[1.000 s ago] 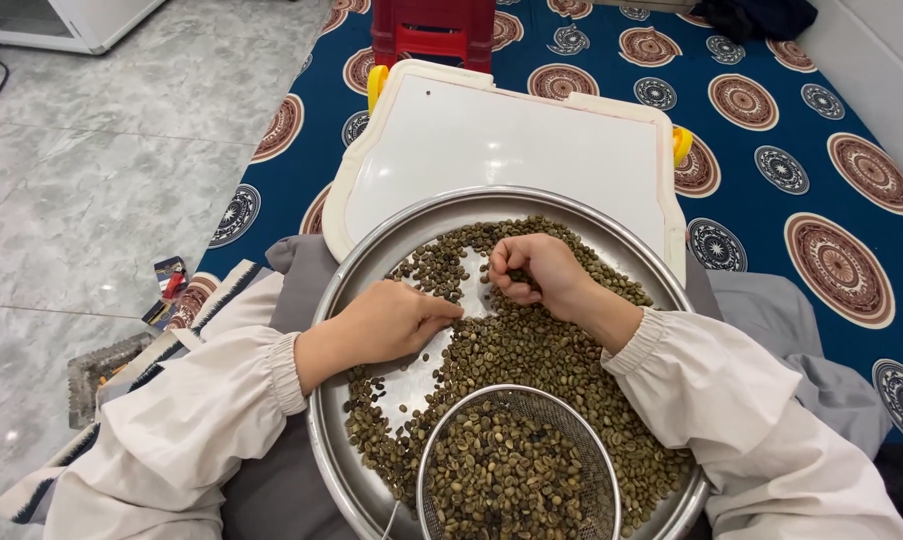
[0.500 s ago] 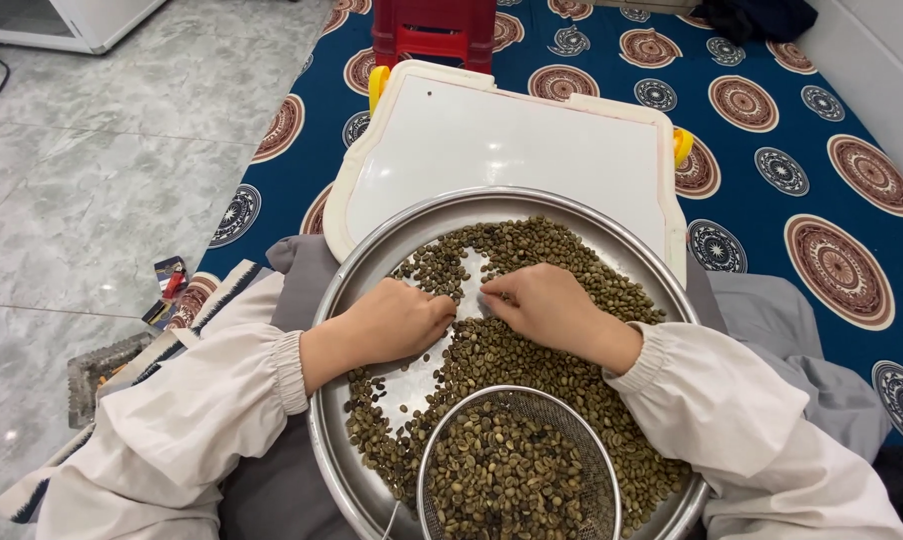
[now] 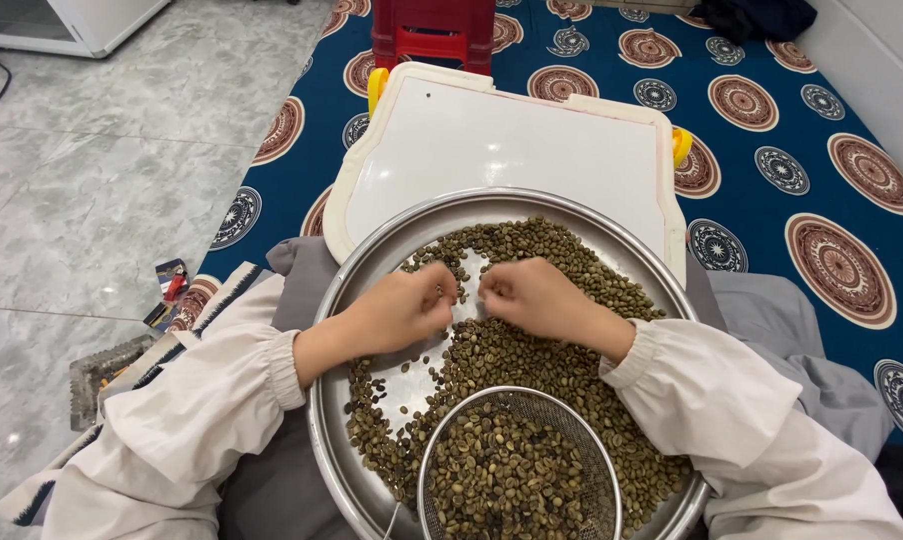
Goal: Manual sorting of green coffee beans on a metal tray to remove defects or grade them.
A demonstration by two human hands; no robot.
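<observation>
Far left, a pale marble floor (image 3: 82, 200) runs under the corner of a white appliance (image 3: 62, 20), and a small clear tray (image 3: 97, 375) with a couple of little packets (image 3: 170, 290) beside it sits at the edge of the patterned blue mat (image 3: 822, 130).

The person's left sleeve (image 3: 192, 420), loose and white, comes in from the lower left. The left hand (image 3: 404, 310) rests palm down on the big round steel tray (image 3: 372, 270), fingers curled in loosely and the fingertips (image 3: 444, 292) pinched together on the greenish beans (image 3: 532, 350); I cannot tell whether a single bean is actually caught between them. Under that hand the metal is mostly bare, with only scattered beans.

The beans lie heaped across the middle and right of the tray, which sits on the person's lap. At the near edge of the tray a round wire-mesh sieve (image 3: 572, 410) rests on the heap, itself filled with the same beans.

The right hand (image 3: 532, 295) lies just beside the left, close but not quite touching, knuckles up, its fingers bent down into the beans in the same pinching way; what it grips, if anything, is hidden. The right sleeve (image 3: 732, 420) runs off to the lower right.

Beyond the tray, a white board (image 3: 512, 140) with rounded corners and yellow knobs lies flat on the mat, its near edge tucked under the tray's rim. A red plastic stool (image 3: 432, 30) stands behind it.
</observation>
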